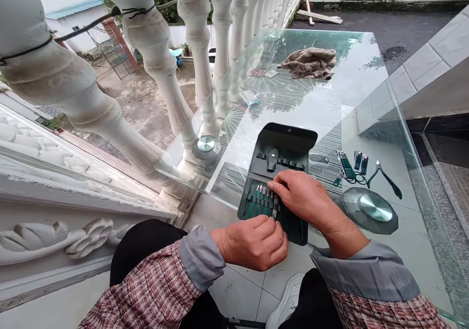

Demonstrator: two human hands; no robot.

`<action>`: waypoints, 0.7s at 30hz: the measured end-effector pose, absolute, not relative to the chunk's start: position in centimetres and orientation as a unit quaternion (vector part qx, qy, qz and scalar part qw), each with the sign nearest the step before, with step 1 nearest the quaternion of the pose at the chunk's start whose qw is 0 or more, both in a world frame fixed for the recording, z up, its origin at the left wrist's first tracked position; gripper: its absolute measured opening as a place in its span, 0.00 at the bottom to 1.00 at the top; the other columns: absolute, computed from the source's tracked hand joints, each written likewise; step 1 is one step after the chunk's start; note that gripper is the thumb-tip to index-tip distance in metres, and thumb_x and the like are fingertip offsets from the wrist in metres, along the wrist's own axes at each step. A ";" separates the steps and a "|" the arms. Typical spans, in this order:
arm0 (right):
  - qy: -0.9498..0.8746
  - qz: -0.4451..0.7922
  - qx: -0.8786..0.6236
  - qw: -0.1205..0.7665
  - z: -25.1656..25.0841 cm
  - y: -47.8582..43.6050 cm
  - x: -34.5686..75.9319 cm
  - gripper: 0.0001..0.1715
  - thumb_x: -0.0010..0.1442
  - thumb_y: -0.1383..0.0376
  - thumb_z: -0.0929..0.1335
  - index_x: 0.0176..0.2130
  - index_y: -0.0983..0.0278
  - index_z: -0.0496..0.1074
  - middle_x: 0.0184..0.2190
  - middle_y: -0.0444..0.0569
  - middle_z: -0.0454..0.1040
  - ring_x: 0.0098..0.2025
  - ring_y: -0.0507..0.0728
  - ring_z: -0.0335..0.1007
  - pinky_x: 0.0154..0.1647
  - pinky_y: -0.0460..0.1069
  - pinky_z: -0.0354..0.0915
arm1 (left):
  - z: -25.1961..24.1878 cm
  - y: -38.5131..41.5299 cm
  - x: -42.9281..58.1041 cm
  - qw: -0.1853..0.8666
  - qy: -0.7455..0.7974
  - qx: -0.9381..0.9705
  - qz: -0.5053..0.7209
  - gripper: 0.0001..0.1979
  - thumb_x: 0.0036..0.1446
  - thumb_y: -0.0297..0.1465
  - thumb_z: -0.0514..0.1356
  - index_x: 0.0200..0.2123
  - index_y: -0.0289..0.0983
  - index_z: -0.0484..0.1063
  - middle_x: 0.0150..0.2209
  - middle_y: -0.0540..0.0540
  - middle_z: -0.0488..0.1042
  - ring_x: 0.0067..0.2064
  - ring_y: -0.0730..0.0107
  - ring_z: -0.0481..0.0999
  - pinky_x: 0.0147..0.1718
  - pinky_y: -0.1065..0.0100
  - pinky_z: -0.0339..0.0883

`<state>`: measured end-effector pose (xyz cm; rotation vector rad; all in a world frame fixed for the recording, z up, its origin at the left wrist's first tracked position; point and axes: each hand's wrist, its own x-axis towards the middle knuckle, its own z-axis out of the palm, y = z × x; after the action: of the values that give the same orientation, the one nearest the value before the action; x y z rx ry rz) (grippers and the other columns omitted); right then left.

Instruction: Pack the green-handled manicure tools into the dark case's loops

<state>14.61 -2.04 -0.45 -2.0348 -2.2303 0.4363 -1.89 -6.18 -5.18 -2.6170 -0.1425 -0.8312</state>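
A black manicure case (pixel 286 141) lies unfolded on the glass table, with several slim metal tools (pixel 261 197) in its loops. My left hand (pixel 256 243) is closed at the case's lower edge, fingers curled; what it pinches, if anything, is hidden. Over the right side of the case, my right hand (pixel 302 194) is closed, thumb and index finger together near the tool tips, around something too small to name. To the right lie nail clippers (pixel 345 166), small scissors (pixel 359 178) and green-handled nippers (pixel 390 182).
A crumpled brown cloth (pixel 309 64) lies at the far end of the glass table (pixel 366 50). A small box (pixel 249 98) is at the left. Round supports (pixel 375 208) show at the table's near part. White balusters (pixel 154 50) line the left side.
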 end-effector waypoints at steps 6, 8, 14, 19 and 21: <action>-0.743 0.141 -0.653 0.048 -1.0 -2.1 14.6 0.14 0.59 0.60 0.64 0.24 0.61 0.66 0.28 0.45 0.71 0.33 0.54 0.63 0.30 0.48 0.52 | -5.2 -6.3 -1.8 0.188 -0.053 -0.934 -0.299 0.09 0.59 0.28 0.55 0.37 0.29 0.73 0.35 0.40 0.77 0.39 0.65 0.77 0.38 0.65 0.73; -0.739 0.141 -0.655 0.074 -1.0 -2.1 14.9 0.14 0.58 0.60 0.64 0.24 0.62 0.67 0.28 0.45 0.71 0.33 0.54 0.63 0.31 0.48 0.53 | -5.1 -6.3 -1.8 0.184 -0.055 -0.934 -0.300 0.09 0.58 0.28 0.55 0.37 0.29 0.73 0.35 0.40 0.77 0.39 0.64 0.77 0.39 0.64 0.73; -0.647 0.119 -0.716 0.233 0.9 -2.9 19.1 0.09 0.56 0.59 0.65 0.28 0.60 0.70 0.26 0.44 0.72 0.29 0.53 0.64 0.32 0.48 0.55 | -4.8 -6.2 -2.0 0.181 -0.060 -0.937 -0.292 0.08 0.59 0.27 0.55 0.38 0.29 0.72 0.36 0.39 0.77 0.40 0.64 0.77 0.41 0.63 0.73; -0.605 0.105 -0.762 0.207 1.3 -5.4 22.9 0.08 0.53 0.60 0.65 0.27 0.60 0.69 0.23 0.44 0.71 0.26 0.54 0.62 0.29 0.49 0.54 | -4.7 -6.3 -2.0 0.181 -0.059 -0.936 -0.296 0.09 0.58 0.26 0.55 0.39 0.28 0.72 0.38 0.38 0.77 0.42 0.62 0.77 0.42 0.63 0.73; -0.620 0.110 -0.759 0.167 0.6 -6.6 23.5 0.08 0.54 0.60 0.64 0.27 0.60 0.69 0.25 0.44 0.71 0.27 0.54 0.63 0.29 0.49 0.54 | -4.5 -6.4 -1.8 0.173 -0.047 -0.934 -0.307 0.09 0.58 0.26 0.56 0.39 0.28 0.72 0.39 0.38 0.77 0.43 0.61 0.77 0.42 0.62 0.73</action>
<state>23.52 -6.56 0.56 -2.1606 -1.7633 0.3120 -1.79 -6.45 -4.53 -2.6505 -0.1347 -0.8719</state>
